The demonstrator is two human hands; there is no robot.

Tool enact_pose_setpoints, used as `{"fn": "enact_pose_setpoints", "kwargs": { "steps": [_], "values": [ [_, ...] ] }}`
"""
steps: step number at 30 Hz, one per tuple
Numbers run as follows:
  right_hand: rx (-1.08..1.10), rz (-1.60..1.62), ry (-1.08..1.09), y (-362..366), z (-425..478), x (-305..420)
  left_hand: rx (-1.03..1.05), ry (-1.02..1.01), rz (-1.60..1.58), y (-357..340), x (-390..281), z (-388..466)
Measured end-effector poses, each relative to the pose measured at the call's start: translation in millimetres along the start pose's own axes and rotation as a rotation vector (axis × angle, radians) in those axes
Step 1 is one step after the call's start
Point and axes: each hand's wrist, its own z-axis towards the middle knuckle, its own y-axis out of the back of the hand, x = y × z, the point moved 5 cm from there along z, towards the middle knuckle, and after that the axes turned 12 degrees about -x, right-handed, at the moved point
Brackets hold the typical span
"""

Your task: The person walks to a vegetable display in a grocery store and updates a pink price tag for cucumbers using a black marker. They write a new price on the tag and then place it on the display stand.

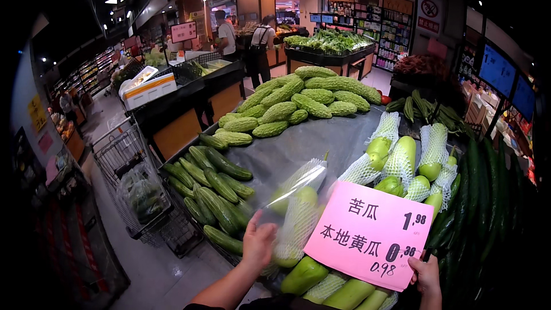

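Observation:
My right hand grips the lower right corner of a pink paper price sign, along with a black pen. Printed writing and prices cover the sign; a line crosses one price, with handwritten figures below it. My left hand holds the lower left edge of a clear, shiny plastic sheet, its fingers slightly blurred. Through the plastic I see pale green gourds in white foam netting. Beneath the sign lie more green gourds, partly covered by it.
Bitter melons are heaped at the stand's far side, cucumbers at its left. Netted gourds and dark long cucumbers lie right. A shopping cart stands left. Two people are beyond, near leafy greens.

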Motion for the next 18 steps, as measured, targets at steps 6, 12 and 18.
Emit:
{"fn": "enact_pose_setpoints", "kwargs": {
  "steps": [6, 12, 18],
  "values": [
    [0.002, 0.131, -0.047, -6, 3, -10, 1.09, -0.934, 0.834, -92, -13, -92],
    [0.202, 0.657, -0.211, -4, 9, -26, 1.061, -1.078, 1.364, -93, 38, -71],
    [0.014, 0.063, 0.142, -1, 0, -12, 0.716, -0.554, 0.918, -94, 30, -38]
  ]
}}
